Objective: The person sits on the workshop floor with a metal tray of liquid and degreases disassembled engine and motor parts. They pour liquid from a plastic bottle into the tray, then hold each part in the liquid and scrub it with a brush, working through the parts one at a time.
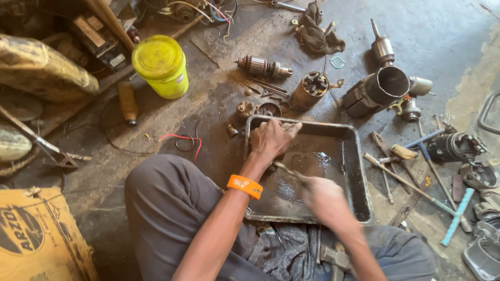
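Centre frame: black metal tray (358, 171) on the floor, a film of dark liquid in it. Left hand (271, 139) curled closed over a small part at the tray's upper left corner; part hidden. Right hand (324, 198), blurred, grips a thin brush (284, 168). Part likely oily, slippery, rigid; pinch firmly by its edges. Yellow bucket (161, 65) upper left.

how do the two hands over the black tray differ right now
The left hand is sharp and lies spread, palm down, at the far rim of the black tray; the right hand is blurred and sits nearer the body, gripping a thin tool. The left wrist wears an orange band; the right wrist is bare. Both are over the tray's wet, dark inside.
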